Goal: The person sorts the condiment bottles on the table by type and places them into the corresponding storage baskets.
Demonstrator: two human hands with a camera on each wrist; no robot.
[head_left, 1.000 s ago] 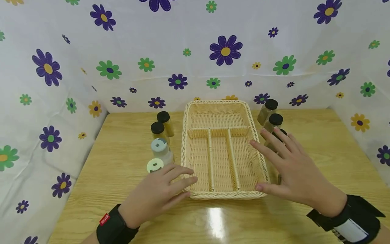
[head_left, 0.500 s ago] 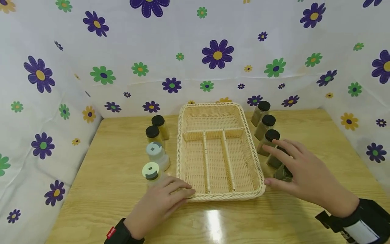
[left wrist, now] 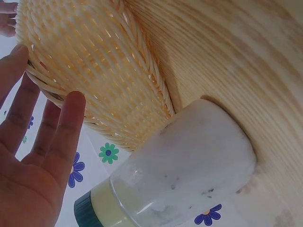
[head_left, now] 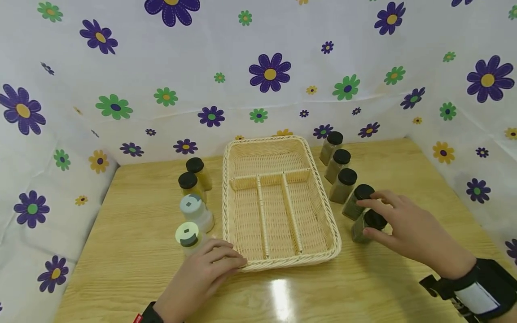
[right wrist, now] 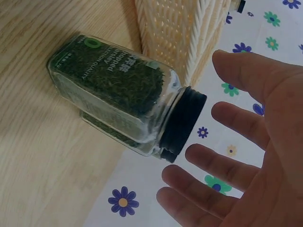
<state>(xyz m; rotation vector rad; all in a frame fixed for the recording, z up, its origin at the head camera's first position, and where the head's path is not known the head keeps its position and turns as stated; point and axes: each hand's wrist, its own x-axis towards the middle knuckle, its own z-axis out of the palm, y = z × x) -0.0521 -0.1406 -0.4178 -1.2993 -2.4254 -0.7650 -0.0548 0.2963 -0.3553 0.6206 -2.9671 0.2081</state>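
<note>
A divided wicker basket (head_left: 291, 261) stands mid-table. My left hand (head_left: 198, 273) rests its fingertips on the near left corner of its rim, fingers fairly straight in the left wrist view. Close to that hand is an upright clear shaker bottle (left wrist: 189, 165) of white contents, with a cream and dark green cap. My right hand (head_left: 416, 237) hovers over the nearest jar of dried chopped parsley (right wrist: 113, 85), right of the basket. In the right wrist view its spread fingers (right wrist: 236, 125) stand apart from the jar's black lid (right wrist: 184, 120).
Right of the basket, several black-lidded spice jars (head_left: 343, 186) run in a row toward the back. On the left stand two black-lidded jars (head_left: 195, 172) and a bottle with a pale cap (head_left: 198, 213). A flowered cloth (head_left: 161, 58) hangs behind the wooden table (head_left: 133, 224).
My right hand has moved off the basket's right side to the nearest parsley jar, its fingers drawing in. My left fingers stay at the basket's corner. The head view has swung right.
</note>
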